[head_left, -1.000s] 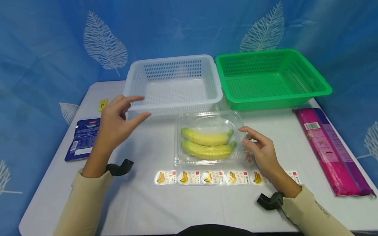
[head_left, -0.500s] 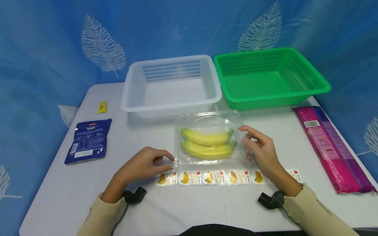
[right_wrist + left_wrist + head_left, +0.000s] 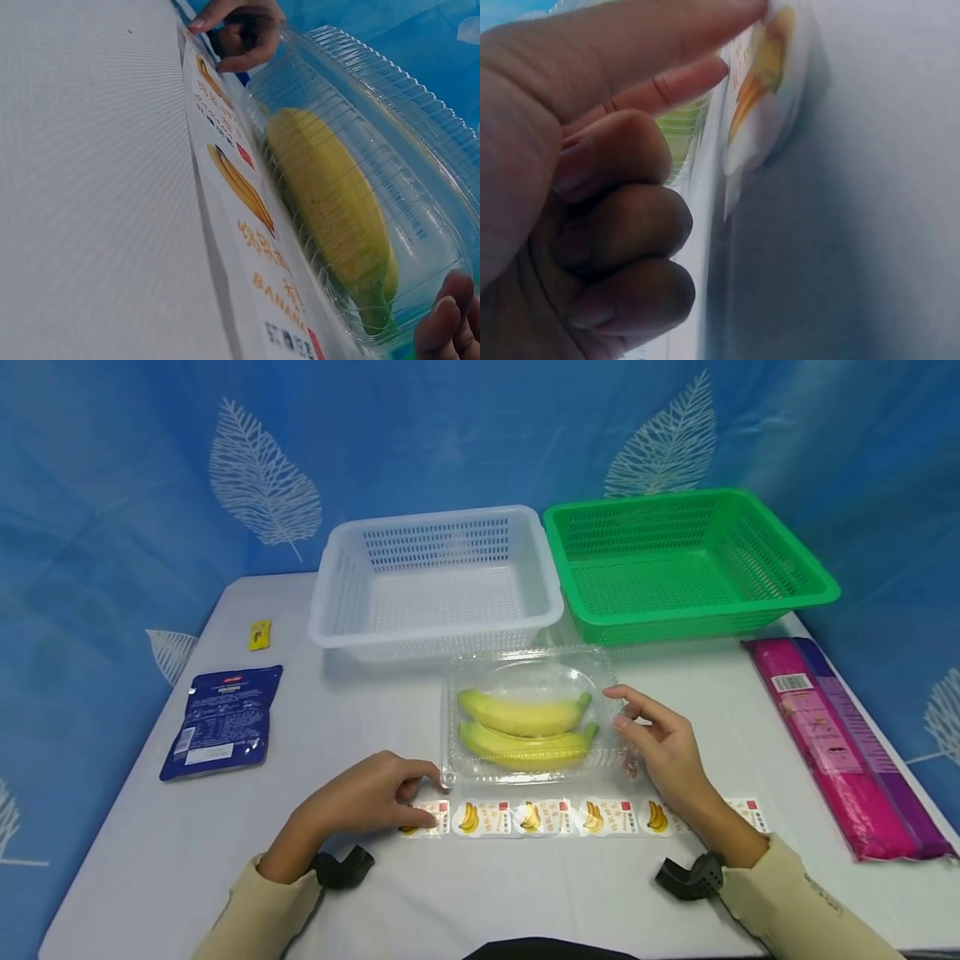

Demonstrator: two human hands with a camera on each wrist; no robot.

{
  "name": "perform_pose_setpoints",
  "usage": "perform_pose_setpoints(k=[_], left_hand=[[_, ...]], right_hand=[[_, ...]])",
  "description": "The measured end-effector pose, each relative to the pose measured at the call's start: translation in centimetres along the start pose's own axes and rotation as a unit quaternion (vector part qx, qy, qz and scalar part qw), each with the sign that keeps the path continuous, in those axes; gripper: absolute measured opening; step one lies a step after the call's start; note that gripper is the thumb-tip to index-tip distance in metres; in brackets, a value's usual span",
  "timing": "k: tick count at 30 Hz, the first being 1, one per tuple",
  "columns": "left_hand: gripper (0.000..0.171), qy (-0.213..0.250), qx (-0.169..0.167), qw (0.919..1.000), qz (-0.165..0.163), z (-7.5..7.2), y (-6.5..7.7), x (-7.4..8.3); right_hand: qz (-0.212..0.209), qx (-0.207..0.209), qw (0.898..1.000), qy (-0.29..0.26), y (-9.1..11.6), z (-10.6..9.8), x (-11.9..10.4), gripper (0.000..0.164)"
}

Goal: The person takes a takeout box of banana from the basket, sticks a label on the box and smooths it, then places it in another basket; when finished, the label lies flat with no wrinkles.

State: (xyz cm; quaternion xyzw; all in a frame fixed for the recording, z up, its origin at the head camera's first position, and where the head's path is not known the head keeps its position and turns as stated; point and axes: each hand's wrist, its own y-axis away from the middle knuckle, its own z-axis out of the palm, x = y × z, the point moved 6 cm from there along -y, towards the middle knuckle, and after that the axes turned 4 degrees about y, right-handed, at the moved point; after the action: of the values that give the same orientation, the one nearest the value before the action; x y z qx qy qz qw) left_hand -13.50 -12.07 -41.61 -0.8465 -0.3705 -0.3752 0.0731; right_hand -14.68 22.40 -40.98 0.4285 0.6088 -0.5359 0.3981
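A clear plastic clamshell box (image 3: 525, 670) with two bananas (image 3: 525, 714) inside sits mid-table. A strip of banana stickers (image 3: 543, 817) lies along its near side. My left hand (image 3: 375, 797) is at the strip's left end, thumb on the end sticker and forefinger near the box's front left corner. In the left wrist view, its other fingers (image 3: 634, 229) are curled, and a sticker (image 3: 761, 90) shows by the thumb tip. My right hand (image 3: 667, 747) holds the box's right edge with thumb and forefinger. Its forearm hides part of the strip.
Behind the box stand a white basket (image 3: 435, 639) and a green basket (image 3: 705, 618). A dark blue pouch (image 3: 222, 718) and a small yellow packet (image 3: 259, 635) lie at left. A long pink and purple package (image 3: 847, 752) lies at the right edge.
My left hand has come down from beside the white basket to the strip's left end, and its thumb has lowered onto the sticker. The right hand has stayed at the box.
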Motion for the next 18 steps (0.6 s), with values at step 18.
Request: perform_pose_setpoints(k=[18], left_hand=[[0.021, 0.038, -0.015, 0.9991, 0.009, 0.47, -0.11, -0.13]], right_hand=[[-0.1, 0.018, 0.995, -0.012, 0.47, 0.5, 0.56, 0.035]])
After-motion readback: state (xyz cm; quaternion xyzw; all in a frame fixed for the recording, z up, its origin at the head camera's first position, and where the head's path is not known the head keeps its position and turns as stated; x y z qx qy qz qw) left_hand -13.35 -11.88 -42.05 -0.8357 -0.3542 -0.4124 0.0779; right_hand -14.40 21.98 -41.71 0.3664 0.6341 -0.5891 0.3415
